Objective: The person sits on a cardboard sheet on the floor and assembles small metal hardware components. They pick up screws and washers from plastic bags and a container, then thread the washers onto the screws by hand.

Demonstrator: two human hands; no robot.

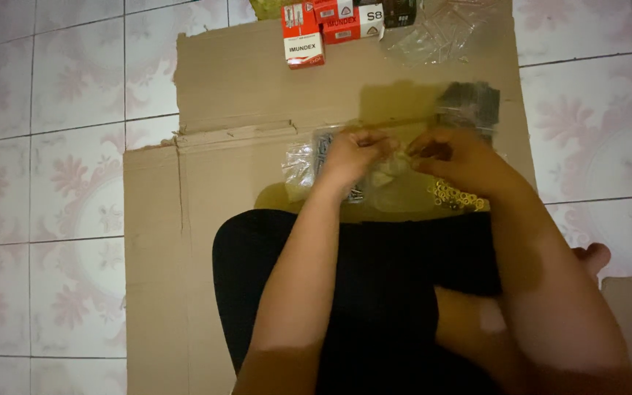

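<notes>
My left hand [352,155] and my right hand [456,157] meet above a flattened cardboard sheet [235,95], both pinching a small clear plastic bag [396,170] between their fingertips. Another clear bag with dark small parts [303,164] lies just left of my left hand. A heap of small gold-coloured rings [453,196] sits under my right wrist. A dark packet in clear plastic [471,104] lies just beyond my right hand.
Red and white small boxes [323,29] and a crumpled clear bag [440,29] lie at the cardboard's far edge. Pink patterned floor tiles [45,190] surround the cardboard. My black-clothed lap [374,292] fills the lower middle.
</notes>
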